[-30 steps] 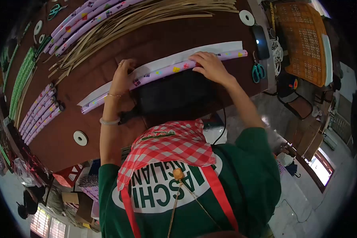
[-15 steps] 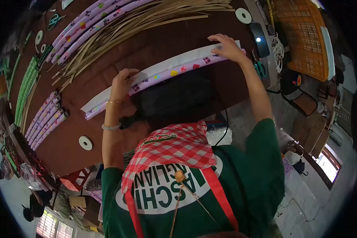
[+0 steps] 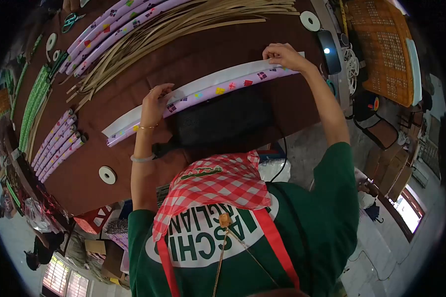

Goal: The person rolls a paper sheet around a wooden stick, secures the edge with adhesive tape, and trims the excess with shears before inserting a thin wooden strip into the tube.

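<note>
A long strip of lilac wrapping paper [image 3: 218, 90] with gift-box prints lies partly rolled across the brown table, its white underside [image 3: 198, 86] showing along the far side. My left hand [image 3: 156, 101] is curled over the paper towards its left end, fingers closed on its edge. Close to the right end, my right hand [image 3: 286, 56] has fingertips pinched at the white far edge. A black bag-like object [image 3: 223, 120] lies just on the near side of the paper.
Lilac rolls [image 3: 104, 42] and thin brown strips [image 3: 183, 29] lie at the back. Shorter lilac rolls [image 3: 59, 146], green rolls [image 3: 33, 109] and a ribbon spool [image 3: 107, 175] are at left. A black device [image 3: 327, 52] and another white spool [image 3: 310, 21] sit at right.
My right hand's fingers have gone from spread to pinched at the paper's far edge. The left hand stays on the paper, its fingers shifted slightly. The view has moved a little.
</note>
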A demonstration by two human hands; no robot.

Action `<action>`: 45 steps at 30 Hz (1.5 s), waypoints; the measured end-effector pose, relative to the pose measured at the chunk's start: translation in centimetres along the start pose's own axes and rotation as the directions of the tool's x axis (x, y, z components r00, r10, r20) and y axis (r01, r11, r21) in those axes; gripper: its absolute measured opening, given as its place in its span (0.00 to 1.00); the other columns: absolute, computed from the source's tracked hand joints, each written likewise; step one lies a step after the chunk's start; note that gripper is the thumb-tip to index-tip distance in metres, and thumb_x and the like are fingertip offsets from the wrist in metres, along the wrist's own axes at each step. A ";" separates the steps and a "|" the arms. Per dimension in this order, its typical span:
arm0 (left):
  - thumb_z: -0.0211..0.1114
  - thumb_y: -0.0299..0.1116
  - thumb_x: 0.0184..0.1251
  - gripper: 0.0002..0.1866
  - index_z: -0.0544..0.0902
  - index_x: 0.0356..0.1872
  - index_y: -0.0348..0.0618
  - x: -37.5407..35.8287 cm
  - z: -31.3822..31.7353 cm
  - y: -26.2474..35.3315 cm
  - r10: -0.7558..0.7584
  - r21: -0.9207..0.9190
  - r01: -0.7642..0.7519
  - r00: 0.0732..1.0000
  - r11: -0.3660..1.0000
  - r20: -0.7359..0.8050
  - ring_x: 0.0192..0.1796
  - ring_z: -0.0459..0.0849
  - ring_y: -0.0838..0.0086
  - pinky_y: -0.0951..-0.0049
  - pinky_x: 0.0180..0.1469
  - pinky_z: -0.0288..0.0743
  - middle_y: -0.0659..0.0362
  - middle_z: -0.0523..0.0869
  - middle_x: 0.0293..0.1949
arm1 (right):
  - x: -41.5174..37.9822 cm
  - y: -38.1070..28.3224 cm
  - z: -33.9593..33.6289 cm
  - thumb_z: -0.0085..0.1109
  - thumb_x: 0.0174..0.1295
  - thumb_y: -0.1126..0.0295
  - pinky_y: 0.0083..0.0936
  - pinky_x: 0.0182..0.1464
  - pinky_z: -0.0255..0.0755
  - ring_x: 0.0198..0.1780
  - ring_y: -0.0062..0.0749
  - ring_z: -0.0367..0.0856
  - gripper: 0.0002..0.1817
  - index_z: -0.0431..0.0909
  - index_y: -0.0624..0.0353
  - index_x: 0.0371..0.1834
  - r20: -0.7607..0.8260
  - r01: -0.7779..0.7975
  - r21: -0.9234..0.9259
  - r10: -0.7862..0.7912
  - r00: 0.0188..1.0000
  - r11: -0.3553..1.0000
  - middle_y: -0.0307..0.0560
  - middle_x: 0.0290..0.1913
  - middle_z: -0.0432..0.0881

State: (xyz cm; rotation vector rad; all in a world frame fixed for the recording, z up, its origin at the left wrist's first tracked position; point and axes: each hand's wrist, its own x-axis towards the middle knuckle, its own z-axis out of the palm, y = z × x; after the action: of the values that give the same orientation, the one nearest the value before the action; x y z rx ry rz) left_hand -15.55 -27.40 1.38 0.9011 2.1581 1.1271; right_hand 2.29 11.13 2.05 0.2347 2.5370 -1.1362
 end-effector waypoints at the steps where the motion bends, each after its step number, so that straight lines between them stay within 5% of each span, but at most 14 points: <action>1: 0.60 0.18 0.52 0.16 0.79 0.44 0.41 0.0 0.0 0.0 -0.013 0.010 0.013 1.000 1.000 0.007 0.39 0.81 0.70 0.74 0.44 0.74 0.55 0.82 0.37 | -0.1 -0.2 -0.1 0.58 0.50 0.76 0.27 0.34 0.64 0.30 0.30 0.70 0.06 0.75 0.58 0.32 -0.012 0.027 0.003 -0.027 1.000 1.000 0.40 0.28 0.71; 8: 0.61 0.21 0.54 0.15 0.78 0.45 0.41 0.1 -0.1 0.0 -0.037 0.020 0.037 0.999 0.999 0.012 0.38 0.81 0.70 0.74 0.43 0.74 0.55 0.82 0.35 | -0.2 0.1 0.2 0.57 0.51 0.76 0.26 0.32 0.64 0.29 0.29 0.70 0.04 0.72 0.60 0.28 -0.044 0.122 -0.067 -0.125 0.991 0.990 0.39 0.28 0.72; 14: 0.61 0.21 0.54 0.15 0.78 0.45 0.41 0.1 0.0 -0.7 -0.049 0.002 0.049 0.998 0.999 0.026 0.38 0.81 0.71 0.74 0.43 0.74 0.55 0.82 0.35 | -0.3 0.1 -0.1 0.58 0.52 0.73 0.28 0.47 0.61 0.35 0.30 0.74 0.07 0.70 0.54 0.31 0.018 0.008 -0.016 -0.008 1.000 1.000 0.38 0.32 0.73; 20: 0.60 0.19 0.53 0.16 0.78 0.45 0.41 0.2 -0.1 -0.3 -0.017 0.070 0.015 0.999 0.997 0.033 0.38 0.81 0.69 0.73 0.44 0.75 0.55 0.81 0.37 | -0.7 0.7 0.1 0.60 0.51 0.71 0.29 0.46 0.60 0.36 0.32 0.72 0.08 0.69 0.54 0.30 -0.044 0.048 -0.164 -0.056 0.997 0.985 0.38 0.30 0.73; 27: 0.60 0.17 0.51 0.17 0.78 0.44 0.42 0.2 0.0 -0.9 -0.014 0.035 0.013 0.999 0.999 0.032 0.39 0.81 0.69 0.73 0.43 0.75 0.55 0.81 0.36 | -1.3 0.6 -1.0 0.65 0.46 0.68 0.29 0.47 0.59 0.37 0.32 0.72 0.13 0.68 0.55 0.27 0.011 0.007 -0.059 -0.006 1.000 0.998 0.38 0.30 0.73; 29: 0.60 0.21 0.57 0.14 0.78 0.46 0.42 0.2 0.0 -0.8 -0.019 0.037 0.017 0.999 0.999 0.050 0.38 0.81 0.72 0.74 0.43 0.75 0.55 0.81 0.36 | -1.4 0.6 -1.2 0.67 0.44 0.66 0.29 0.47 0.60 0.37 0.31 0.72 0.15 0.69 0.55 0.29 0.008 0.021 -0.129 -0.020 1.000 0.991 0.37 0.30 0.73; 33: 0.60 0.17 0.52 0.16 0.78 0.44 0.41 0.2 0.0 0.0 -0.013 0.084 0.011 1.000 0.996 0.018 0.38 0.81 0.69 0.73 0.42 0.76 0.55 0.81 0.35 | -1.9 0.1 -2.0 0.70 0.41 0.63 0.29 0.49 0.60 0.39 0.30 0.73 0.19 0.73 0.53 0.36 0.006 -0.063 -0.066 0.063 0.998 0.996 0.38 0.31 0.74; 35: 0.60 0.17 0.52 0.16 0.78 0.44 0.41 0.1 0.2 -0.4 0.017 0.062 -0.017 1.000 0.998 0.013 0.37 0.81 0.69 0.73 0.42 0.76 0.54 0.81 0.35 | -2.3 -0.4 -2.4 0.73 0.34 0.61 0.27 0.54 0.58 0.42 0.28 0.72 0.29 0.74 0.51 0.44 -0.041 -0.076 -0.152 0.070 0.997 0.985 0.36 0.35 0.74; 39: 0.59 0.16 0.52 0.17 0.78 0.45 0.41 0.1 0.1 0.2 -0.022 0.074 0.021 1.000 0.997 0.014 0.38 0.81 0.68 0.72 0.43 0.75 0.54 0.81 0.35 | -2.7 -0.3 -2.7 0.70 0.39 0.61 0.26 0.56 0.58 0.46 0.28 0.71 0.30 0.73 0.50 0.50 -0.040 -0.067 -0.246 0.059 0.997 0.967 0.37 0.38 0.74; 41: 0.59 0.16 0.51 0.18 0.78 0.45 0.41 0.1 0.0 -0.1 0.016 0.067 -0.016 1.000 0.998 0.012 0.38 0.80 0.67 0.72 0.43 0.75 0.54 0.81 0.36 | -2.8 0.7 -2.4 0.67 0.45 0.56 0.30 0.49 0.64 0.45 0.33 0.73 0.24 0.76 0.54 0.44 -0.115 -0.137 -0.025 0.134 0.984 0.990 0.40 0.40 0.76; 42: 0.59 0.16 0.50 0.19 0.78 0.45 0.41 0.0 -0.1 -0.4 0.050 0.063 -0.051 0.999 0.997 0.019 0.38 0.80 0.67 0.72 0.43 0.75 0.54 0.80 0.36 | -3.0 1.5 -2.1 0.64 0.51 0.57 0.32 0.51 0.62 0.46 0.34 0.73 0.19 0.77 0.54 0.43 -0.133 -0.155 0.330 0.208 0.969 0.931 0.40 0.41 0.76; 43: 0.59 0.16 0.50 0.19 0.78 0.45 0.41 0.1 -0.2 -0.3 0.051 0.065 -0.052 0.999 0.997 0.013 0.38 0.80 0.67 0.72 0.43 0.75 0.54 0.80 0.36 | -3.1 1.8 -2.0 0.64 0.51 0.57 0.32 0.51 0.62 0.46 0.34 0.73 0.19 0.77 0.54 0.43 -0.134 -0.150 0.326 0.202 0.970 0.933 0.40 0.41 0.76; 45: 0.59 0.16 0.49 0.19 0.78 0.46 0.42 0.0 -0.1 -0.3 0.048 0.091 -0.049 0.999 0.995 0.013 0.38 0.80 0.66 0.72 0.43 0.74 0.54 0.80 0.35 | -3.2 2.4 -2.0 0.61 0.54 0.60 0.32 0.50 0.64 0.46 0.36 0.73 0.14 0.77 0.54 0.42 -0.580 -0.082 -0.318 -0.125 0.805 0.944 0.41 0.41 0.76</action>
State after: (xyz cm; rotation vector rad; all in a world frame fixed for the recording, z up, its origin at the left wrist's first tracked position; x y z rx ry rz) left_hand -15.68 -27.56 1.14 1.0022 2.2049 1.0513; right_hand 5.47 14.17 2.87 0.5509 3.2381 -0.6829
